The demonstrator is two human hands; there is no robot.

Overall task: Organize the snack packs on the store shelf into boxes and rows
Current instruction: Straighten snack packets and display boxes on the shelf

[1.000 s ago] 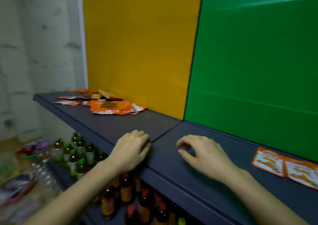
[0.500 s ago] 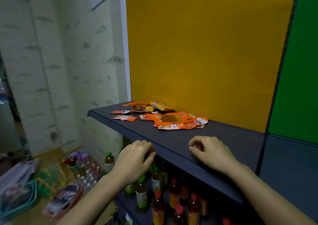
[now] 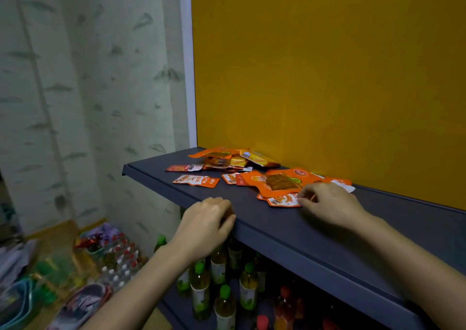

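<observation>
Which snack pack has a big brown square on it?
The large orange pack, lying on top of others. Only it shows a brown square in its middle; the small packs around it are orange and white.

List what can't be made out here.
Head view:
- Print on snack packs: too small, blurred.
- Right hand: curled fingers hide whether it pinches the small pack.
- Left hand: its back hides the fingers at the shelf edge.
- Bottles: shelf covers some tops.
- Floor goods: blurred.
</observation>
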